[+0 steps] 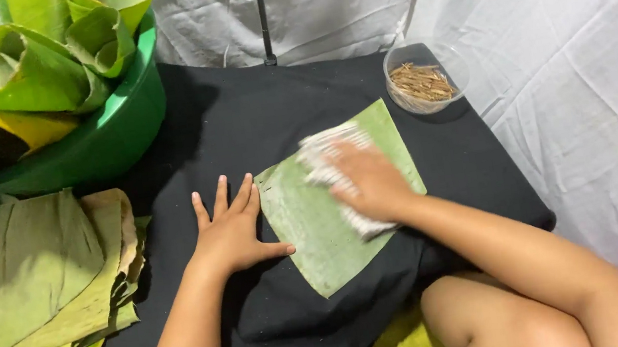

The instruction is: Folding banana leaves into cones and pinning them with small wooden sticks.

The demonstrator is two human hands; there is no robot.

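Note:
A cut piece of green banana leaf [308, 222] lies flat on a black cloth [238, 127]. My right hand [366, 181] presses a white rag [322, 151] down on the leaf's upper half; the hand and rag look blurred. My left hand [230, 233] lies flat, fingers spread, on the black cloth at the leaf's left edge, with the thumb touching the leaf.
A green basin [110, 137] full of folded leaves stands at the back left. A stack of flat leaves [27, 286] lies at the left. A clear round tub [424, 77] of thin brown sticks sits behind the leaf. White sheets hang around; my knee [490, 317] is at the front.

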